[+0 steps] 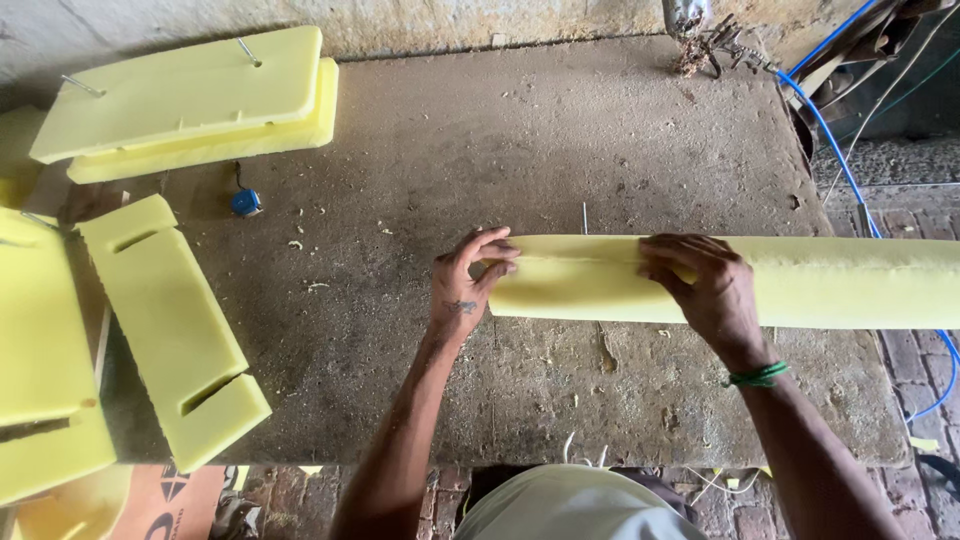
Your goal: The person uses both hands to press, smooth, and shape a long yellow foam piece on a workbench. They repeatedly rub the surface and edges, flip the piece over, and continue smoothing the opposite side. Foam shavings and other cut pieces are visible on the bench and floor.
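Dusty stone table (560, 130) carries yellow foam pieces (175, 325) and foam roll (820, 285).

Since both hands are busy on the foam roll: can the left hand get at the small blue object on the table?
Probably yes: the left hand and the blue object have only bare table between them.

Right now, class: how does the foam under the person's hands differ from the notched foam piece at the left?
The long foam is a smooth, unnotched length running off the right edge; the notched piece is shorter, with slots cut in it. The long foam is gripped by the left hand and right hand; the notched piece lies untouched. Both are yellow foam on the table.
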